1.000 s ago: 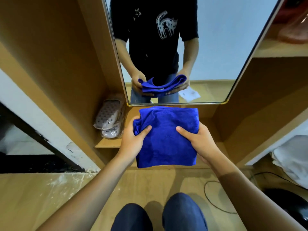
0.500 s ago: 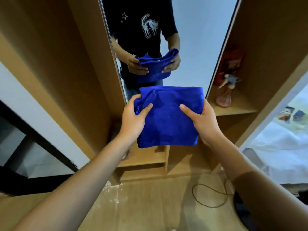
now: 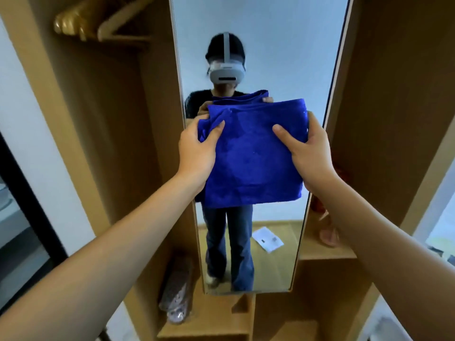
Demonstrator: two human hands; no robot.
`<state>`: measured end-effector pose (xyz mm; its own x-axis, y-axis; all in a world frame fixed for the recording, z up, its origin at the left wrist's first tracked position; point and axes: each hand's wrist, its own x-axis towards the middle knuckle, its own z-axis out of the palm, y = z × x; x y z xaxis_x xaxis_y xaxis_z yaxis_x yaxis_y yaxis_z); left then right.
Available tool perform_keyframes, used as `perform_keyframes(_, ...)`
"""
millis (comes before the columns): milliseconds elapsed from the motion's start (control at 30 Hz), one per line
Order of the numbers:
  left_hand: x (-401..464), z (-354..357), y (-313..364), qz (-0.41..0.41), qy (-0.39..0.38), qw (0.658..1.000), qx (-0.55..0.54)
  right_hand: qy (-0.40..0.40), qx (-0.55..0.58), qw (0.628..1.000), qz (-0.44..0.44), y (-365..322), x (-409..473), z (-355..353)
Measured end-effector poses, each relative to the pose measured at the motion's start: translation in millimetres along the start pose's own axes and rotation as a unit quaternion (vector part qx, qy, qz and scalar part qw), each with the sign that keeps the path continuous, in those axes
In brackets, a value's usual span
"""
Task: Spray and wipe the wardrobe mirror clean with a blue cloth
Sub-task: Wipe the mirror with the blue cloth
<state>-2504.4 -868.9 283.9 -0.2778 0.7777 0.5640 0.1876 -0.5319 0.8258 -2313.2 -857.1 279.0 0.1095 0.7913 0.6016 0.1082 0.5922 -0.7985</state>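
A folded blue cloth (image 3: 253, 156) is held up in front of the tall wardrobe mirror (image 3: 278, 45), at about chest height of the reflection. My left hand (image 3: 197, 148) grips its left edge with the thumb on the front. My right hand (image 3: 307, 148) grips its right edge the same way. I cannot tell whether the cloth touches the glass. The mirror shows the reflection of the person holding the cloth. The pink spray bottle (image 3: 327, 232) stands on the right shelf, mostly hidden behind my right forearm.
Wooden wardrobe walls flank the mirror. Hangers (image 3: 81, 23) hang at top left. Wrapped slippers (image 3: 174, 299) lean in the lower left compartment. The right shelf (image 3: 322, 254) sits beside the mirror's lower part.
The cloth and both hands have risen from the bottom of the mirror to its middle, and my view has tilted up with them. Both grips are unchanged.
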Motion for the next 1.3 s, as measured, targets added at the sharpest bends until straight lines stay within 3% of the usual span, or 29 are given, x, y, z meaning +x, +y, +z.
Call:
perform_keyframes(333, 100.8, 32.5, 79.5, 0.149, 0.104, 0.982, 0.051, -0.003, 0.005, 0.993, -0.114, -67.6, 125.5, -5.4)
perform_keyframes(733, 232.8, 26.4, 176.5, 0.287, 0.182, 0.918, 0.205, 0.079, -0.069, 0.968, -0.23, -163.4, 246.8, 22.7)
perform_keyframes(867, 267.6, 19.0, 200.3, 0.272, 0.237, 0.877, 0.318, 0.106, -0.134, 0.957, -0.236, -185.1, 281.1, 40.4)
perform_keyframes(1000, 295.6, 17.0, 199.1, 0.212, 0.228, 0.852, 0.421, 0.113, -0.279, 0.925, -0.232, -186.0, 293.5, 54.6)
perform_keyframes(1067, 309.1, 15.8, 191.2, 0.174, 0.209, 0.865, 0.421, 0.128, -0.348, 0.894, -0.251, -181.7, 295.5, 59.0)
perform_keyframes(1200, 320.4, 14.0, 183.8, 0.093, 0.128, 0.949, 0.273, 0.144, -0.467, 0.815, -0.312, -183.5, 303.5, 59.6)
perform_keyframes(1300, 321.4, 12.4, 182.5, 0.15, 0.13, 0.949, 0.245, 0.05, -0.5, 0.768, -0.396, -184.7, 310.8, 56.6)
